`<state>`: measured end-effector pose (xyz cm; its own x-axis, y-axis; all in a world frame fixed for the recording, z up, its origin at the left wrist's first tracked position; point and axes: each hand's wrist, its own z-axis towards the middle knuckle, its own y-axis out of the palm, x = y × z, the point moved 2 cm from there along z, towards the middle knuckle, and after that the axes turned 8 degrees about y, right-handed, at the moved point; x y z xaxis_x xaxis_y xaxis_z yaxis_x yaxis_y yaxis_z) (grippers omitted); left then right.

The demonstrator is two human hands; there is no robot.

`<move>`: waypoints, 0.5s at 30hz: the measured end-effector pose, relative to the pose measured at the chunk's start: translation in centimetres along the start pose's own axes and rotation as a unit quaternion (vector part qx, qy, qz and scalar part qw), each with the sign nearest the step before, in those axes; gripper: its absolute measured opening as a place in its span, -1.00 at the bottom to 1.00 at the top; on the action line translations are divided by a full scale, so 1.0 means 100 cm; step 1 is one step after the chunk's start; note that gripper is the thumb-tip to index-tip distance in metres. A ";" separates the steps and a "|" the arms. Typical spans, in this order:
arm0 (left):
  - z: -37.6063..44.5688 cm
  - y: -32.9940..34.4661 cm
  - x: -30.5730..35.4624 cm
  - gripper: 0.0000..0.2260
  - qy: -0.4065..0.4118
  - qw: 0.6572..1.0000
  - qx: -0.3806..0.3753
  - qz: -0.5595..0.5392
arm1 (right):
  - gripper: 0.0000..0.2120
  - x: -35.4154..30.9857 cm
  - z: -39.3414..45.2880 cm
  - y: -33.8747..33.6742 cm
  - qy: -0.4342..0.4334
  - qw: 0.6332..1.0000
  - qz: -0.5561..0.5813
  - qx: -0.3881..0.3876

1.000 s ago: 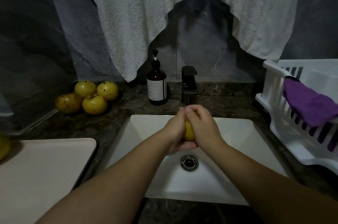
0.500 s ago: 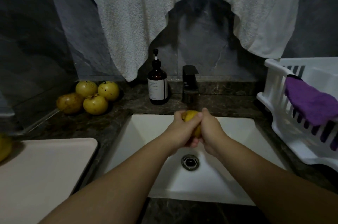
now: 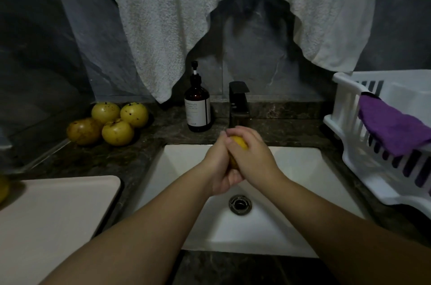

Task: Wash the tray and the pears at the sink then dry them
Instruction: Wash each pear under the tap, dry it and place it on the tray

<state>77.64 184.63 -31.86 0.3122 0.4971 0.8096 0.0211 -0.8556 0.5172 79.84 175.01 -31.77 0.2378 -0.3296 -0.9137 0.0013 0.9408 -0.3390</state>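
Above the white rectangular sink (image 3: 291, 168), my left hand (image 3: 218, 163) and right hand (image 3: 253, 159) clasp a yellow round pear (image 3: 238, 142), fingers curled shut around it; its axis is hidden.

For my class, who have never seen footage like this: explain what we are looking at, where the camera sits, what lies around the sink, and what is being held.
No machine here: a person wears a camera on the head, looking down at their own arms. The left hand and right hand together clasp one yellow pear over the white sink, just in front of the tap. Four more pears sit on the counter at left, beside a soap bottle. A pale tray lies nearer left; a white rack with a purple cloth stands right.
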 end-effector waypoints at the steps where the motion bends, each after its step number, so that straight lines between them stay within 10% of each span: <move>1: -0.002 0.000 0.001 -0.41 -0.023 0.999 -0.013 -0.021 | -0.87 -0.003 0.001 -0.002 -0.013 1.000 -0.004 0.006; 6: -0.004 0.003 -0.003 -0.42 -0.039 0.998 -0.022 0.050 | -0.77 0.002 0.008 -0.012 0.178 0.975 0.134 0.002; 10: -0.006 0.005 -0.003 -0.42 -0.038 0.999 -0.010 0.025 | -0.89 -0.001 0.002 -0.009 0.020 0.999 -0.013 0.046; 15: -0.004 0.005 -0.001 -0.43 0.012 1.000 0.020 -0.020 | -0.71 0.001 0.008 -0.006 0.098 0.992 0.073 0.024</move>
<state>77.29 184.23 -31.59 0.2881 0.5343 0.7947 0.0708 -0.8395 0.5388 80.65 174.47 -31.45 0.0463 -0.1949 -0.9797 0.0283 0.9806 -0.1937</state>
